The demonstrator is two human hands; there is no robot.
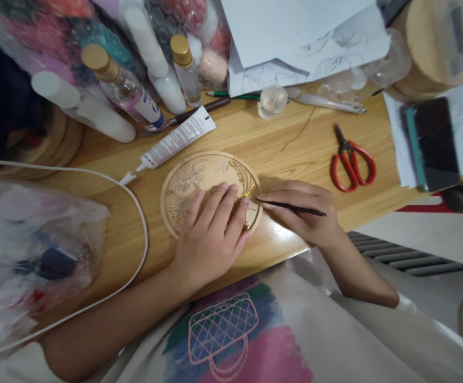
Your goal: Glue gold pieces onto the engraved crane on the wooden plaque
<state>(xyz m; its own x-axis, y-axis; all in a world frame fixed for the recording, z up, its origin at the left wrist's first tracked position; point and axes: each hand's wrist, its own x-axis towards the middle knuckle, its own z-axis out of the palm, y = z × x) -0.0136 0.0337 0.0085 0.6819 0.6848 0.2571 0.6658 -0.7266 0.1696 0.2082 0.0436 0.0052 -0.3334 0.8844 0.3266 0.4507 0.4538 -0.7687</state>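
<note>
A round wooden plaque (187, 183) with a raised rim lies on the table, a line drawing of feathery plumes and swirls on its face. Gold wire (248, 191) follows the lines on its right side. Flat across the lower middle of the plaque rests my left hand (211, 239), its fingers apart and pressing near the wire. At the plaque's right rim, my right hand (305, 210) pinches slim black tweezers (295, 206), their tip at the gold wire beside my left fingertips. My left hand covers part of the drawing and wire.
Red-handled pliers (353, 165) lie to the right, near a phone (434, 143). A white glue tube (177, 139) sits above the plaque, near bottles (125, 88). A white cable (145, 234) loops at left beside a plastic bag (35, 239). Drawn papers (303, 37) lie at the back.
</note>
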